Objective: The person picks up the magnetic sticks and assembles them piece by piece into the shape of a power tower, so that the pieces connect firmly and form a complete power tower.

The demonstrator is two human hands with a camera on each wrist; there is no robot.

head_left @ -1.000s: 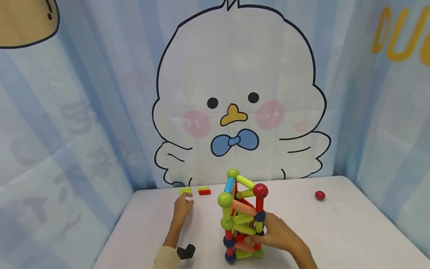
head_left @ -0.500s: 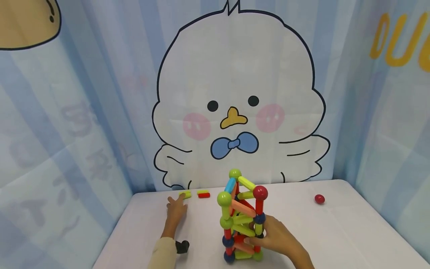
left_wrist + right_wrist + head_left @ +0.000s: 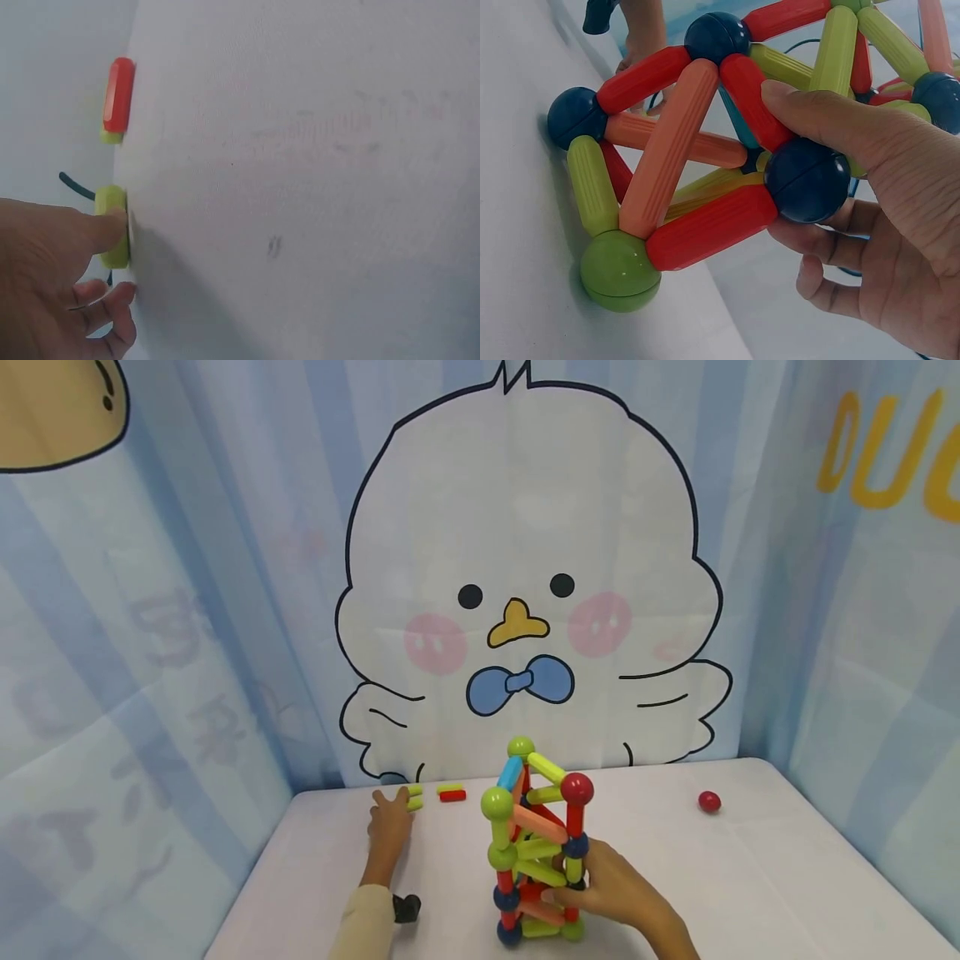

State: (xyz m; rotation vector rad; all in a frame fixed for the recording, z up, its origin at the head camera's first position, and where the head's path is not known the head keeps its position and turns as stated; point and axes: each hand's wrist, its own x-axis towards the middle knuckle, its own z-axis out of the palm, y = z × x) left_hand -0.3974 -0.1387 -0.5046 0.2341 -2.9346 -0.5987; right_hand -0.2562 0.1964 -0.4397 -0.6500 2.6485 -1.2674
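My right hand (image 3: 611,881) grips a tower of magnetic sticks and balls (image 3: 522,860) low on its right side. In the right wrist view, the thumb lies against a red stick (image 3: 754,105), and fingers curl behind a dark blue ball (image 3: 808,180). At the table's far left edge, my left hand (image 3: 388,827) has its thumb on a yellow-green magnetic stick (image 3: 112,247). Three of its fingers are visible below; the index is hidden, apparently behind the stick. A second yellow-green stick (image 3: 415,790) lies just beyond in the head view.
Right of the left hand, a red stick (image 3: 452,796) lies against another yellow-green stick (image 3: 450,787). A loose red ball (image 3: 708,802) sits far right on the white table (image 3: 660,843). Behind its back edge hangs a printed curtain (image 3: 525,510).
My left hand has shifted slightly left, its fingers spreading. The two yellow-green sticks beside it now show a wider gap. My right hand keeps its hold on the tower, which stays in place.
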